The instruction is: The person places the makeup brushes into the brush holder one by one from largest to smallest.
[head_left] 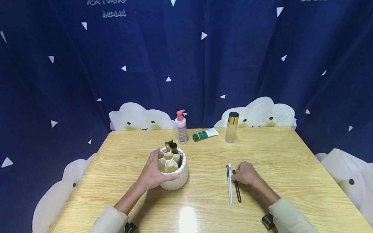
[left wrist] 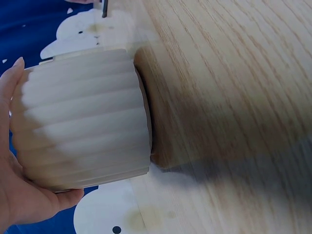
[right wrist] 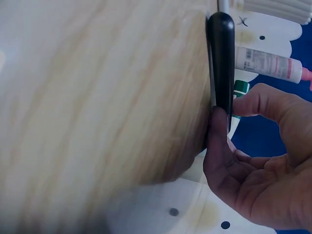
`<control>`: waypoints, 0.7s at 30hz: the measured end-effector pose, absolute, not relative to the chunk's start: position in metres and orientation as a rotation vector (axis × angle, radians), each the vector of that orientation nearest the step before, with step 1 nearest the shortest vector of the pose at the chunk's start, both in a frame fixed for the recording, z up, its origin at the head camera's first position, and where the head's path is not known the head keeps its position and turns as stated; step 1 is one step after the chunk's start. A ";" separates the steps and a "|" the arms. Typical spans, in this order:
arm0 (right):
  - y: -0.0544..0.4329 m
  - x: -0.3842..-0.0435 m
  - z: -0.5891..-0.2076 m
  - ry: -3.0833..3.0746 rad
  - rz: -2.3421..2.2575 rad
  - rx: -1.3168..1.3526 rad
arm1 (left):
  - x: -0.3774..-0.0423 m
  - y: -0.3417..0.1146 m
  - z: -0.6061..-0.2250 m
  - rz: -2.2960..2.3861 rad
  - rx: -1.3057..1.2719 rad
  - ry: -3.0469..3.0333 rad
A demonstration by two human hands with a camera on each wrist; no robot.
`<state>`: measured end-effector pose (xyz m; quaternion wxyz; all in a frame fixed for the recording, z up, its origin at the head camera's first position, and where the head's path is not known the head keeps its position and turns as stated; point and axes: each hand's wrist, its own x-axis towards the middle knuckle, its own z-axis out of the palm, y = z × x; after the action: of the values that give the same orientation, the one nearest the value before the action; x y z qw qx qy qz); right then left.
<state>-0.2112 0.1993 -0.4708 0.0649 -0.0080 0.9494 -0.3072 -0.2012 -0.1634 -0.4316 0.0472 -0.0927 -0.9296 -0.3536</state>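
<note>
My left hand (head_left: 154, 171) grips a white ribbed brush holder (head_left: 177, 180), thumb across the near rim and fingers over the far left side. Petal-shaped compartments divide its inside, and makeup brushes (head_left: 173, 147) stand at the back and right of it. In the left wrist view the holder's ribbed wall (left wrist: 87, 117) fills the space beside my fingers. My right hand (head_left: 246, 173) pinches a black-handled makeup brush (head_left: 237, 192) between thumb and fingertips; its far end is hidden by the hand. Two slim brushes, one white (head_left: 230, 184) and one grey-handled (head_left: 228, 181), lie just left of it.
Along the back of the wooden table (head_left: 134, 142) stand a pink pump bottle (head_left: 182, 129) and a clear bottle (head_left: 231, 132) with a gold and black cap. A green and white tube (head_left: 205, 134) lies between them. A blue curtain (head_left: 186, 58) hangs behind.
</note>
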 end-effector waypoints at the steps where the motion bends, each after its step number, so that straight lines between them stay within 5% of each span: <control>1: 0.199 -0.211 -0.471 2.868 -0.921 -0.020 | -0.201 -0.163 -0.432 -1.077 -0.281 -2.838; 21: 0.191 -0.211 -0.450 2.791 -1.292 0.033 | -0.200 -0.163 -0.431 -1.065 -0.278 -2.845</control>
<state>-0.2108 0.1907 -0.4500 0.0327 0.0108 0.9070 -0.4197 -0.1996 -0.1626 -0.4311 0.0458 -0.0909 -0.9316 -0.3488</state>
